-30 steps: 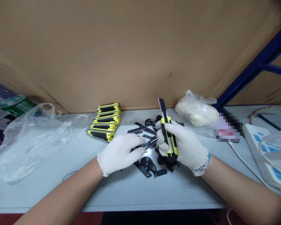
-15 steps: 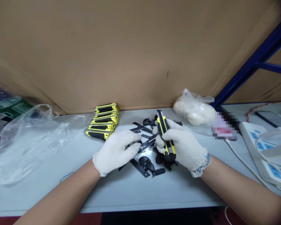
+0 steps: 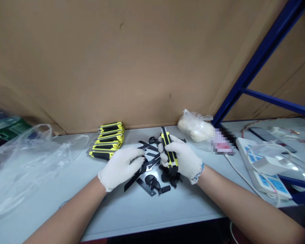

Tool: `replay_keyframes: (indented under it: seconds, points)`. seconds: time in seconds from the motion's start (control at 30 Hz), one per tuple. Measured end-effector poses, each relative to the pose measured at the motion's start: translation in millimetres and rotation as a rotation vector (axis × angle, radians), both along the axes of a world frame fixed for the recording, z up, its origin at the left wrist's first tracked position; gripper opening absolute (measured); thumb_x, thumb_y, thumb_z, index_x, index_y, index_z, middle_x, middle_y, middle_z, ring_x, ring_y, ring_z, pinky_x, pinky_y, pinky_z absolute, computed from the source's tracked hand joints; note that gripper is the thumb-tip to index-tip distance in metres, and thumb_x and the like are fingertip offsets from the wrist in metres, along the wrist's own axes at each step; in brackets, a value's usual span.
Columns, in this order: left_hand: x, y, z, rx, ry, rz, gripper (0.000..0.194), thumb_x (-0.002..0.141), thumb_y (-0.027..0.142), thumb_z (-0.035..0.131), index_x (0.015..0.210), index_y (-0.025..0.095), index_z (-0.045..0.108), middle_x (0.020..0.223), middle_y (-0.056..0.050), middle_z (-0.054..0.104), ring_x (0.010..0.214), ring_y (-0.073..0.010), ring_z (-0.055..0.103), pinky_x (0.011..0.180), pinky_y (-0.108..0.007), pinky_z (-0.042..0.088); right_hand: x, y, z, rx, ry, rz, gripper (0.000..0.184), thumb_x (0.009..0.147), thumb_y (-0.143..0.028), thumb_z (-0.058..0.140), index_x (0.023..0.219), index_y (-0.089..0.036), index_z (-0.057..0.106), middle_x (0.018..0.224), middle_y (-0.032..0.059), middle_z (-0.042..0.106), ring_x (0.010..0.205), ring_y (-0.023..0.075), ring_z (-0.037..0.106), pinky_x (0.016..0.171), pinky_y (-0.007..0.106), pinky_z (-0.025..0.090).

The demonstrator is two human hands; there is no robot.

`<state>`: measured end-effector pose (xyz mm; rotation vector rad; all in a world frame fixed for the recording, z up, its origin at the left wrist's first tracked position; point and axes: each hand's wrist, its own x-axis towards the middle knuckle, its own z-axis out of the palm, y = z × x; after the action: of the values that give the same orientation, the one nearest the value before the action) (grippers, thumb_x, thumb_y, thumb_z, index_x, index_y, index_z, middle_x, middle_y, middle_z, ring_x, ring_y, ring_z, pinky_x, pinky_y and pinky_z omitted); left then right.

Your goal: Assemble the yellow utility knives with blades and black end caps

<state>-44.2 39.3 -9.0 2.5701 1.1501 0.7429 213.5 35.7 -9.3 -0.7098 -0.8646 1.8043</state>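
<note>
**Q:** What's each hand up to on that pale grey workbench (image 3: 112, 217)?

**A:** The right hand in a white knit glove (image 3: 184, 159) is wrapped firmly around a yellow-and-black utility knife (image 3: 169, 149), which stands nearly upright in its fist. The left hand in a matching white knit glove (image 3: 120, 168) is closed in a narrow pinch, and a thin black strip (image 3: 133, 179) sticks out below its fingers.

**Q:** Nice, and where's all that sitting?

**A:** Right above a loose pile of black plastic knife parts and dark snap-off blades (image 3: 155, 181), mid-bench. Behind the left hand there's a neat stack of yellow-and-black utility knives (image 3: 108, 140). A crumpled clear plastic bag (image 3: 27, 159) lies further left, and a white power strip with blue switches (image 3: 266, 176) sits off to the right.
</note>
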Motion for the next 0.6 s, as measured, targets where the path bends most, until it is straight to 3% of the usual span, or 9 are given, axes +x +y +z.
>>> replay_keyframes:
  seconds: [0.17,0.6]
  points:
    - [-4.9,3.2,1.7,0.007,-0.047,-0.017,0.024,0.106,0.030,0.055,0.112,0.024,0.078,0.107,-0.002,0.080,0.092,-0.0201,0.073,0.084,-0.033,0.054,0.1,-1.5,-2.3,0.018,-0.022,0.022,0.034,0.083,-0.021,0.072,0.115,-0.024,0.061,0.089,0.0018,0.069,0.058,0.0149,0.059,0.049,0.028,0.053]
    - [3.1,3.7,4.8,0.077,-0.054,-0.083,0.024,0.105,0.027,0.055,0.110,0.023,0.078,0.098,-0.003,0.078,0.087,-0.0190,0.072,0.081,-0.032,0.053,7.1,-6.2,1.7,0.038,0.040,0.056,0.031,0.087,-0.023,0.073,0.117,-0.024,0.063,0.089,0.0022,0.068,0.063,0.0149,0.060,0.055,0.027,0.053]
